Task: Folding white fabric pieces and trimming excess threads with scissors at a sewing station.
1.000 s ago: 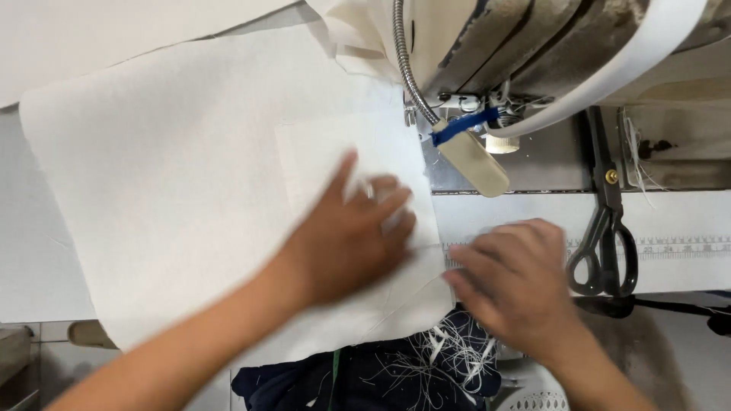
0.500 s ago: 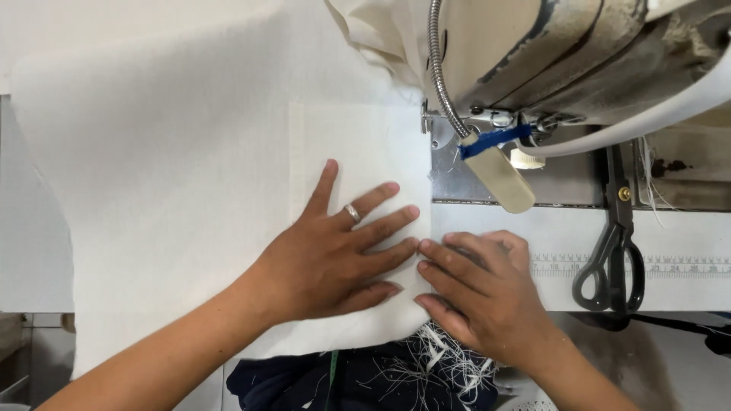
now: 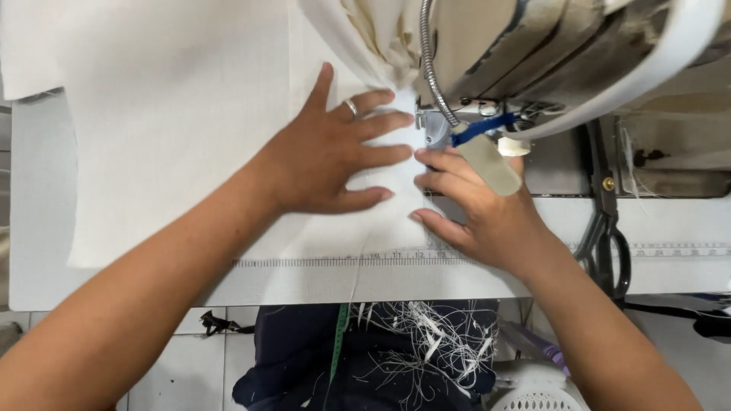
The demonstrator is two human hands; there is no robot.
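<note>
Sewing machine [image 3: 533, 68] hides the white fabric [image 3: 183, 129] beyond both hands.

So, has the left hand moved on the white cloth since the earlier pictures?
Yes. The left hand has slid forward with the white cloth, toward the sewing machine; its fingertips now lie close beside the needle area, where before they lay well short of it.

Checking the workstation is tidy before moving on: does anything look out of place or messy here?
Loose white thread scraps litter the dark cloth below the table edge. The white fabric lies flat under both hands.
</note>
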